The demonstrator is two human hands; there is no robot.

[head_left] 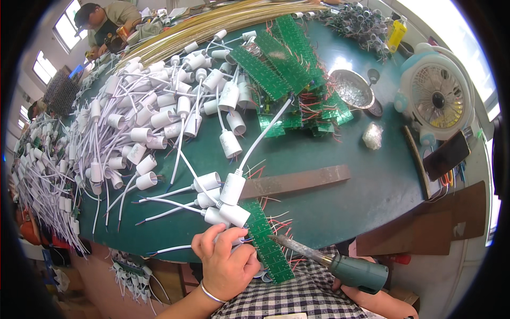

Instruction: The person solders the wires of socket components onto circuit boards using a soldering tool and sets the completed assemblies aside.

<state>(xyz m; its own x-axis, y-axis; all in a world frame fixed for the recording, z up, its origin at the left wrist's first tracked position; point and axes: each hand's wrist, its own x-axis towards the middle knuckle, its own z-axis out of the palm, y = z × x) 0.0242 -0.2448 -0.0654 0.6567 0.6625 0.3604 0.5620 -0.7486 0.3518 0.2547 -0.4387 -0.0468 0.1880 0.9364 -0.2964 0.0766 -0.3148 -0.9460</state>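
A long green circuit board (268, 250) with red and white wires on its edges lies across the near table edge, over my lap. Beside its left edge is my left hand (226, 263), closed in a pinch near thin wires; what lies between the fingertips is hidden. White plastic caps with cables (234, 215) lie just beyond these fingers. My right hand (348, 291) grips a soldering iron (358, 273) by its green handle, mostly hidden behind it. The iron's tip points left and meets the board's surface in this view. Past the board lies a flat brown bar (297, 181).
White cabled caps (159, 117) heap over the left side. Green boards (276, 64) are stacked at the back, next to a metal bowl (350, 89). On the right stand a fan (438, 100) and a phone (447, 155). Another person (103, 26) works at far left.
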